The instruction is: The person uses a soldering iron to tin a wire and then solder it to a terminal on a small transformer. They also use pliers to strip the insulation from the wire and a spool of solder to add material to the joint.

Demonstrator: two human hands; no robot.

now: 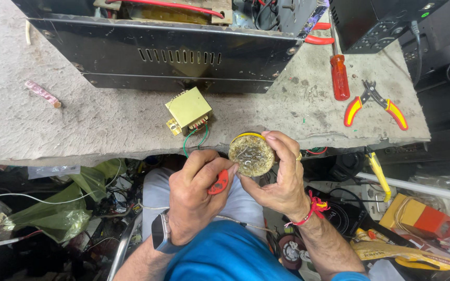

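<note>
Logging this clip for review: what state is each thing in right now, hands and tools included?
Left hand: closed around a red-handled tool.
Right hand: gripping a round yellow tin, open.
Transformer: on bench, untouched.
Black metal chassis: lid off, wiring exposed.
Red screwdriver: lying flat.
Wire strippers: lying with handles spread.

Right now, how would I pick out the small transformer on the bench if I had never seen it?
Find the long black metal chassis at the back of the grey bench. Just in front of its vent slots sits the small transformer, above the left hand. It is the only brass-yellow block there, with green wires hanging over the bench edge.
</note>
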